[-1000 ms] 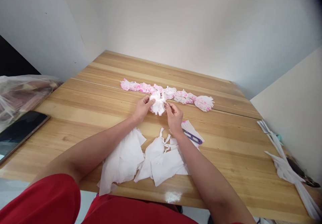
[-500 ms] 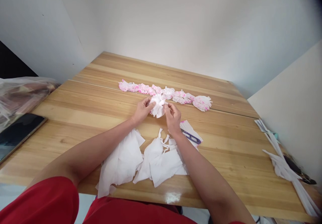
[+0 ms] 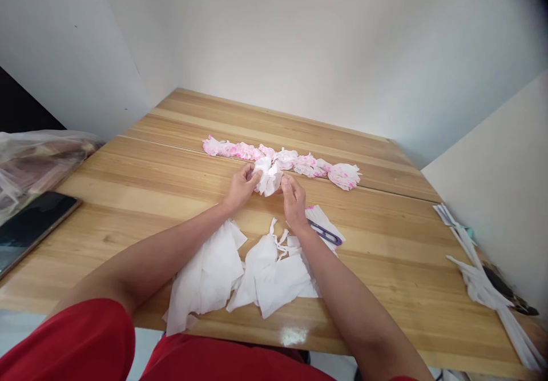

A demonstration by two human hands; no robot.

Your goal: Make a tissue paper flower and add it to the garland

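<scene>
Left hand [image 3: 242, 190] and right hand [image 3: 294, 200], fingers nearly closed, pinch opposite sides of 1 ruffled white bundle [image 3: 269, 177], just nearside of the pink-tinged row [image 3: 344, 176] on the wooden table [image 3: 385, 267].

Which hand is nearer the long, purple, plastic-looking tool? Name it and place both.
Right. The right hand is just beyond the purple tool, to its left; the left hand is farther left, holding the left side of the white, ruffled, papery bundle.
</scene>
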